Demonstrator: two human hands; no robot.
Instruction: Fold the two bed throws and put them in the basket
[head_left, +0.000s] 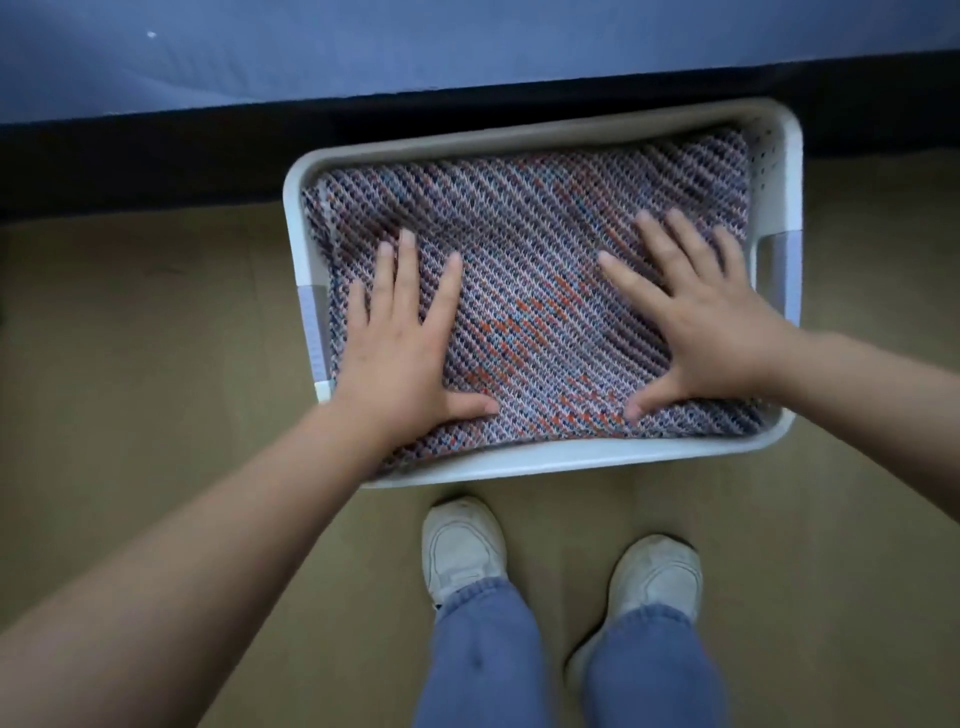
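Our two white shoes (462, 545) stand on the tan floor (156, 338). Our left hand (400, 338) and right hand (696, 322) press flat, each grip fully spread and holding nothing, on one folded woven blue-and-orange bed throw (530, 260). It fills the single white plastic basket (571, 460); we cannot tell if a second lies beneath. Beyond is the blue bed (363, 47).

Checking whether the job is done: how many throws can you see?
1. A woven throw lies folded in the white basket, under the left hand and right hand. A second may be hidden beneath it.
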